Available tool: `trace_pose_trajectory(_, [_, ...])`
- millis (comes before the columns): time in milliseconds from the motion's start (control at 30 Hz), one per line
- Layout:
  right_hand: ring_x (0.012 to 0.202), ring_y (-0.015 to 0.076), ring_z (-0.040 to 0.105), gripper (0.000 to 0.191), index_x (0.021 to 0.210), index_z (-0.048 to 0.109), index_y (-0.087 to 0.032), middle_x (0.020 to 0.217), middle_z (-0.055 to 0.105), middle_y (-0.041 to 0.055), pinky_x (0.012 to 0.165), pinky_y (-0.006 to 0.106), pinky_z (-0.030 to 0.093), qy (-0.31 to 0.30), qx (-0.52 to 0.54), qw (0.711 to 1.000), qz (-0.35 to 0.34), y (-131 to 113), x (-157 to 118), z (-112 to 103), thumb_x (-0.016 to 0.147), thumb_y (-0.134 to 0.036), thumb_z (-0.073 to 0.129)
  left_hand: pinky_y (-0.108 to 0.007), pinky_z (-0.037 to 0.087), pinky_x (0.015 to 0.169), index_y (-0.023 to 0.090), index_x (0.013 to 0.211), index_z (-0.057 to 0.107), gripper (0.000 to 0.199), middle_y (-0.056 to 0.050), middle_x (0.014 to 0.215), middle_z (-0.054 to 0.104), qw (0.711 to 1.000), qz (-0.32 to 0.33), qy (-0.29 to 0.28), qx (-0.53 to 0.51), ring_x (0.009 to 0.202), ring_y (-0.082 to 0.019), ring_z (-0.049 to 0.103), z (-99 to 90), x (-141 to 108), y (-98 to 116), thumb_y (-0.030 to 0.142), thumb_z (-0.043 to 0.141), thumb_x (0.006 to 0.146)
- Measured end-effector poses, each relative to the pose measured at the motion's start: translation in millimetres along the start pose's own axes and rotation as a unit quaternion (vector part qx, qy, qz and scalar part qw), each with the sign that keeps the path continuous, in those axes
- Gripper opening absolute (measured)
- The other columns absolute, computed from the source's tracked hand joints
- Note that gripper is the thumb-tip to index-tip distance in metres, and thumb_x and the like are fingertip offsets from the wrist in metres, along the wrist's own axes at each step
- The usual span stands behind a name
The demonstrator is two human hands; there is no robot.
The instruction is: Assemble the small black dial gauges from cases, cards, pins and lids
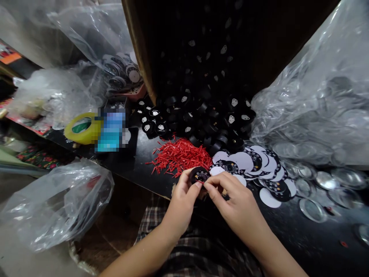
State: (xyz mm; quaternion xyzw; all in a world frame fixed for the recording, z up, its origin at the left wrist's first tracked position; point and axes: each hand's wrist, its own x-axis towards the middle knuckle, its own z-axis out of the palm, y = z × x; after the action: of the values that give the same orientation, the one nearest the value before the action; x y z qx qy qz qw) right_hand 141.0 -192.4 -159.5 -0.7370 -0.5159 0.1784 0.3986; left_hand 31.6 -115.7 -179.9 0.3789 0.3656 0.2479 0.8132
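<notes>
My left hand (pixel 184 192) is closed around a round black gauge (pixel 200 175), its printed dial facing up. My right hand (pixel 230 194) meets it at the near edge of the dial, thumb and forefinger pinched together. A speck of red shows at those fingertips, like one of the red pointers; most of it is hidden. Just beyond the hands lies a heap of thin red pointers (pixel 184 154). Right of the heap, loose dial discs (pixel 242 161) overlap, some white side up, others showing black printed faces.
Black round housings (pixel 187 115) spill from a large tipped box (pixel 141 50). Clear round covers (pixel 313 209) lie at right beside a plastic bag (pixel 317 115) full of more. Leftward are yellow tape (pixel 82 129), a blurred-out blue item (pixel 111 130) and a hanging plastic bag (pixel 66 204).
</notes>
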Motion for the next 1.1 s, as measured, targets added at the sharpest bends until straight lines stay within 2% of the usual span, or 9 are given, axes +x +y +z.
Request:
trace_pose_trajectory(133, [0.071, 0.0152, 0.052, 0.015, 0.081, 0.057, -0.021, 0.076, 0.057, 0.0001, 0.068, 0.029, 0.037, 0.002, -0.010, 1.000, 0.008, 1, 0, -3, 0.094, -0.025, 0.050, -0.028, 0.044, 0.093, 0.024, 0.108, 0.056, 0.020, 0.000, 0.107, 0.063, 0.996, 0.045, -0.033, 0.063, 0.102, -0.015, 0.057, 1.2, -3, -2, 0.023, 0.055, 0.088])
trace_pose_trajectory(300, [0.071, 0.0146, 0.052, 0.014, 0.082, 0.058, -0.021, 0.076, 0.056, -0.0001, 0.065, 0.026, 0.038, 0.019, 0.010, 1.000, 0.020, 0, -3, -5, 0.093, -0.025, 0.051, -0.028, 0.045, 0.090, 0.022, 0.106, 0.054, 0.019, -0.001, 0.102, 0.063, 0.990, 0.066, -0.041, 0.119, 0.097, -0.015, 0.058, 2.9, -7, 7, 0.022, 0.056, 0.087])
trace_pose_trajectory(500, [0.068, 0.0130, 0.054, 0.018, 0.077, 0.057, -0.021, 0.073, 0.059, -0.0013, 0.062, 0.025, 0.038, 0.022, 0.023, 0.998, 0.049, -5, -8, -3, 0.093, -0.025, 0.051, -0.028, 0.046, 0.084, 0.022, 0.101, 0.056, 0.016, -0.001, 0.094, 0.063, 0.978, 0.091, -0.005, 0.189, 0.091, -0.017, 0.059, 2.7, -13, 8, 0.024, 0.058, 0.085])
trace_pose_trajectory(667, [0.058, 0.0126, 0.051, 0.023, 0.070, 0.053, -0.021, 0.066, 0.058, -0.0008, 0.054, 0.025, 0.037, 0.027, 0.024, 0.998, 0.053, -10, -11, -2, 0.092, -0.025, 0.050, -0.030, 0.045, 0.085, 0.024, 0.103, 0.062, 0.020, -0.003, 0.098, 0.066, 0.956, 0.119, 0.035, 0.264, 0.092, -0.021, 0.060, 1.4, -16, 8, 0.022, 0.060, 0.084])
trace_pose_trajectory(800, [0.055, 0.0120, 0.048, 0.024, 0.068, 0.053, -0.021, 0.060, 0.055, -0.0025, 0.052, 0.025, 0.035, 0.021, 0.016, 0.997, 0.078, -8, -10, -5, 0.090, -0.028, 0.054, -0.029, 0.046, 0.087, 0.023, 0.103, 0.062, 0.019, -0.003, 0.102, 0.068, 0.979, 0.066, -0.009, 0.191, 0.096, -0.020, 0.062, 2.8, -11, 12, 0.023, 0.059, 0.084])
trace_pose_trajectory(867, [0.059, 0.0125, 0.050, 0.019, 0.071, 0.055, -0.021, 0.063, 0.055, -0.0023, 0.055, 0.025, 0.037, 0.016, 0.005, 0.998, 0.060, -5, -8, -9, 0.090, -0.026, 0.054, -0.029, 0.046, 0.089, 0.024, 0.108, 0.060, 0.024, -0.002, 0.107, 0.068, 0.992, 0.019, -0.040, 0.122, 0.102, -0.020, 0.062, 3.5, -9, 14, 0.024, 0.060, 0.084])
trace_pose_trajectory(933, [0.066, 0.0138, 0.053, 0.010, 0.083, 0.059, -0.020, 0.073, 0.058, -0.0003, 0.062, 0.026, 0.039, 0.022, -0.021, 0.999, 0.010, -3, -6, -12, 0.091, -0.023, 0.052, -0.029, 0.046, 0.093, 0.025, 0.114, 0.059, 0.031, -0.002, 0.113, 0.068, 0.995, -0.008, -0.055, 0.081, 0.108, -0.020, 0.061, 3.7, -7, 16, 0.024, 0.062, 0.083])
trace_pose_trajectory(1000, [0.073, 0.0156, 0.054, 0.010, 0.095, 0.060, -0.019, 0.081, 0.059, 0.0021, 0.069, 0.029, 0.040, 0.031, -0.070, 0.996, -0.046, -1, -2, -13, 0.091, -0.019, 0.050, -0.031, 0.044, 0.098, 0.026, 0.118, 0.059, 0.036, -0.002, 0.119, 0.066, 0.995, -0.014, -0.058, 0.076, 0.115, -0.021, 0.058, 3.1, -7, 17, 0.025, 0.064, 0.083])
trace_pose_trajectory(1100, [0.073, 0.0173, 0.052, 0.009, 0.091, 0.058, -0.017, 0.080, 0.058, 0.0036, 0.071, 0.031, 0.037, 0.042, -0.144, 0.984, -0.099, 3, 3, -11, 0.091, -0.015, 0.049, -0.034, 0.038, 0.107, 0.030, 0.122, 0.060, 0.037, -0.001, 0.128, 0.063, 0.992, 0.000, -0.055, 0.111, 0.127, -0.022, 0.049, 1.8, -8, 16, 0.030, 0.063, 0.085])
